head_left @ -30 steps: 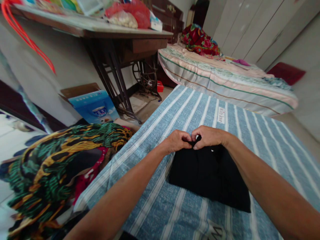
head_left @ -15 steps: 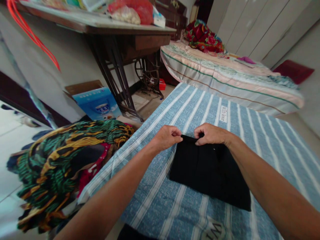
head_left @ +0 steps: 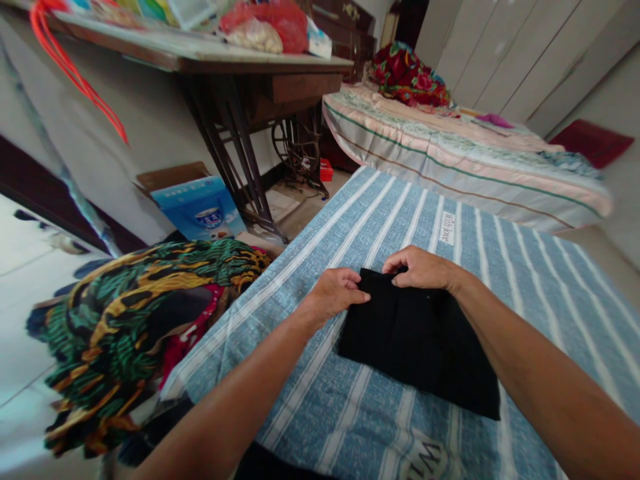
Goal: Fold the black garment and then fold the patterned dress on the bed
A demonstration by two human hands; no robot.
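Note:
A piece of black cloth point(head_left: 417, 340), perhaps a folded garment, lies flat on the blue and white striped sheet point(head_left: 300, 400). At its upper left corner is my left hand point(head_left: 336, 293), closed on the edge, thumb lying on top and fingertips at the border. My right hand point(head_left: 425, 268) pinches the top edge a little further right, the fingers curled over and partly hidden behind the fold. Another black item point(head_left: 273, 463) shows only in part at the bottom of the view.
On the left, a heap of patterned clothes point(head_left: 115, 333) sits against the bed's side. Behind it stands a blue box point(head_left: 200, 207) beside a treadle sewing table point(head_left: 260, 63) loaded with bags. A second bed point(head_left: 450, 147) with a red floral quilt point(head_left: 407, 73) is further back.
My left hand has moved slightly down the cloth's left corner, its thumb now on the cloth face. My right hand has shifted slightly left along the top edge.

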